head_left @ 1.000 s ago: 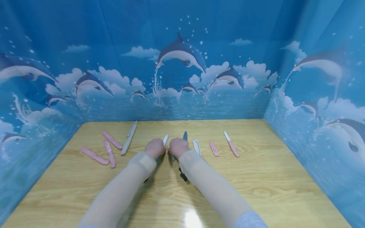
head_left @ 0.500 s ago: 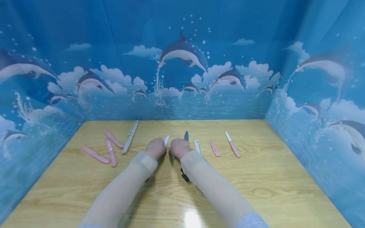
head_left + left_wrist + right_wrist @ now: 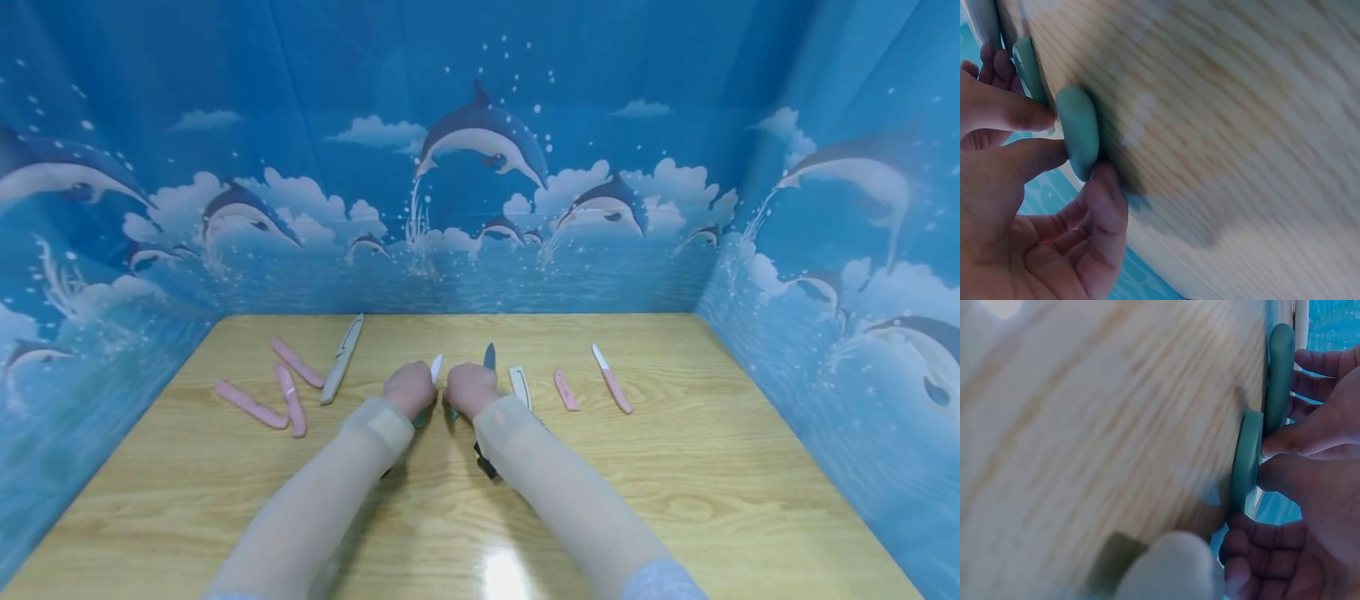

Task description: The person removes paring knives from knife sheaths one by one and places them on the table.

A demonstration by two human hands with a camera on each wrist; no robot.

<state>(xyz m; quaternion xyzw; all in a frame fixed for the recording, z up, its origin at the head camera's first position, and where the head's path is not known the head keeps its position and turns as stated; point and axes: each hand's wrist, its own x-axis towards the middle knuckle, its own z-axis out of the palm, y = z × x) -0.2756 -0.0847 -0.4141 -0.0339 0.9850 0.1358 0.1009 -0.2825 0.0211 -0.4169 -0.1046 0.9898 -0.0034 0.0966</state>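
Near the middle of the table, my left hand grips a knife by its green handle. Its pale blade points away past the knuckles. Close beside it, my right hand holds a slim green piece between thumb and fingers. A dark pointed tip extends beyond that hand; whether this is a blade or a sheath I cannot tell. The two hands are side by side, thumbs close together. Most of both held things is hidden by the hands in the head view.
Left lie several pink pieces and a grey sheathed knife. Right of my right hand is a whitish piece, partly behind the sleeve, then a pink sheath and a pink-handled knife. A dolphin-print curtain surrounds the table.
Both hands keep nearly the same place and the same grip. Only the head view has shifted slightly.
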